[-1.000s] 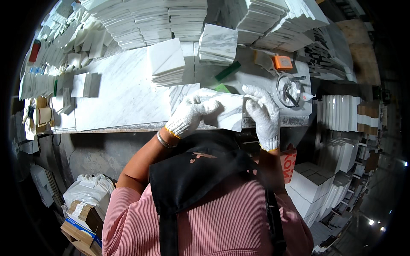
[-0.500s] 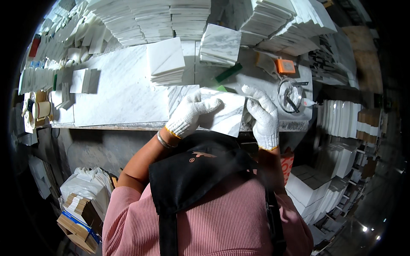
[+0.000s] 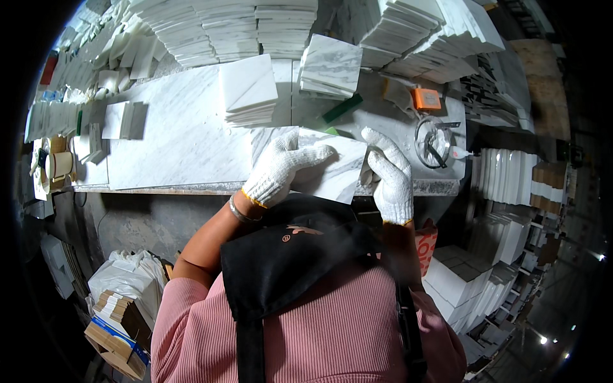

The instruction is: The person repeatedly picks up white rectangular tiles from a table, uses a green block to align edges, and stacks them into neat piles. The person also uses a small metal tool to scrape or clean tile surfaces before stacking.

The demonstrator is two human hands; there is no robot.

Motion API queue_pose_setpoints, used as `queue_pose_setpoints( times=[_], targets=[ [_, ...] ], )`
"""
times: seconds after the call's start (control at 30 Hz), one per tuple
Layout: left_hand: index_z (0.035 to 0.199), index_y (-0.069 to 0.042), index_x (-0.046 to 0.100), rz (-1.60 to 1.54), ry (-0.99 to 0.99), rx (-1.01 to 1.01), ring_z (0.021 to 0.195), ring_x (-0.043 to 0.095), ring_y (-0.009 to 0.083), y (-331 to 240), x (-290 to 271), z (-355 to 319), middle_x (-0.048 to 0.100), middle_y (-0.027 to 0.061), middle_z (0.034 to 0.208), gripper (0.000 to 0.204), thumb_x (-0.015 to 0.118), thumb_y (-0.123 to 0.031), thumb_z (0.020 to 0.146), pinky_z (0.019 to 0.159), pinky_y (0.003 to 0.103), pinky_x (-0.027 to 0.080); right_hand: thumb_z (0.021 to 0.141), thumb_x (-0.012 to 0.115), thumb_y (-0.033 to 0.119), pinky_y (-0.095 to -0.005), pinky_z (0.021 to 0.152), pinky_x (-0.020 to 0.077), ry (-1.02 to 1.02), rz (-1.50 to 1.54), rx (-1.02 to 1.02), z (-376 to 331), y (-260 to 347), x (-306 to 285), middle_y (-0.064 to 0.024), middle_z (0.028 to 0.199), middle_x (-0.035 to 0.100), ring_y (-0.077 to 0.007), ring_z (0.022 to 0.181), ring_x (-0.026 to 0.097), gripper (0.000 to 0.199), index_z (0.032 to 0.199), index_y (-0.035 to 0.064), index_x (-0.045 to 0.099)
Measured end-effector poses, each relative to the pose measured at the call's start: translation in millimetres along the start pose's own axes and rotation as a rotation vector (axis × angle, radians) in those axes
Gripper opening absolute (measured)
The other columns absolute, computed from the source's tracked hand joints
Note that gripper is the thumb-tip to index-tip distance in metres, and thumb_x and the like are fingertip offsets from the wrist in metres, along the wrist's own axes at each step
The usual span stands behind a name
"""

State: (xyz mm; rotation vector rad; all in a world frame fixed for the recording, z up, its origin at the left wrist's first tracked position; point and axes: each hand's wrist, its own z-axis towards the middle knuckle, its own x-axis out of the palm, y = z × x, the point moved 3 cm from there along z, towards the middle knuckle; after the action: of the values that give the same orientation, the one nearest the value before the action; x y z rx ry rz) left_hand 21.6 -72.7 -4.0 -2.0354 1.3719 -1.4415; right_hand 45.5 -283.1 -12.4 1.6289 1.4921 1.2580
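A white marble tile with grey veins (image 3: 338, 169) is tilted over the front edge of the bench. My left hand (image 3: 281, 169), in a white knit glove, grips its left side with the thumb lying across the face; the fingers beneath are hidden. At the tile's right edge is my right hand (image 3: 391, 175), gloved too, with fingers stretched out and apart; whether a fingertip touches the edge I cannot tell. Another veined marble piece (image 3: 263, 137) lies flat behind my left hand.
Two short tile stacks (image 3: 248, 86) (image 3: 330, 64) stand on the marble-topped bench (image 3: 172, 140), before tall stacks (image 3: 223, 32). A green strip (image 3: 342, 108), an orange block (image 3: 426, 99) and a round dish (image 3: 435, 143) lie to the right. Cartons (image 3: 115, 345) sit at lower left.
Both hands and the tile have stayed nearly in place. My left hand and forearm have shifted slightly left, and the tile's lower edge has swung a little left.
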Motion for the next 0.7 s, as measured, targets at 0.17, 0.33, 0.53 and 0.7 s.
queue_pose_setpoints(
  times=[0.17,0.33,0.53,0.7],
  targets=[
    [0.114,0.005,0.066,-0.004,0.006,-0.040,0.093,0.066,0.0144,1.5,-4.7,-1.6,0.071,0.0095,0.103,0.028,0.066,-0.010,0.090,0.086,0.026,0.051,0.090,0.057,0.000,-0.0264,0.100,0.0425,0.013,-0.136,-0.041,-1.4,-3.7,-2.7,-0.0109,0.128,0.063,-0.0139,0.116,0.057,0.038,0.128,-0.0031,0.060],
    [0.110,0.000,0.058,-0.045,-0.020,0.036,0.071,0.061,0.0125,17.2,-13.3,6.4,0.063,0.0041,0.084,0.032,0.070,-0.022,0.089,0.057,0.027,0.050,0.085,0.069,0.003,-0.0273,0.098,0.0441,0.088,-0.137,-0.138,-10.1,-2.2,14.8,-0.0108,0.132,0.060,-0.0147,0.115,0.058,0.050,0.133,-0.0022,0.056],
    [0.112,0.000,0.061,-0.128,0.209,0.030,0.080,0.061,0.0121,42.3,-44.6,22.4,0.064,0.0032,0.091,0.035,0.073,-0.023,0.089,0.067,0.027,0.051,0.081,0.075,0.003,-0.0284,0.091,0.0499,0.016,-0.445,-0.237,-28.3,13.3,40.7,-0.0117,0.134,0.058,-0.0168,0.110,0.061,0.060,0.137,0.0015,0.053],
    [0.114,0.000,0.063,-0.234,0.286,0.120,0.083,0.060,0.0118,50.6,-47.9,25.4,0.066,0.0043,0.097,0.037,0.073,-0.026,0.088,0.064,0.027,0.051,0.079,0.077,0.002,-0.0304,0.087,0.0528,-0.015,-0.596,-0.307,-37.0,18.7,49.9,-0.0133,0.127,0.063,-0.0192,0.104,0.065,0.061,0.135,0.0012,0.055]
  ],
)
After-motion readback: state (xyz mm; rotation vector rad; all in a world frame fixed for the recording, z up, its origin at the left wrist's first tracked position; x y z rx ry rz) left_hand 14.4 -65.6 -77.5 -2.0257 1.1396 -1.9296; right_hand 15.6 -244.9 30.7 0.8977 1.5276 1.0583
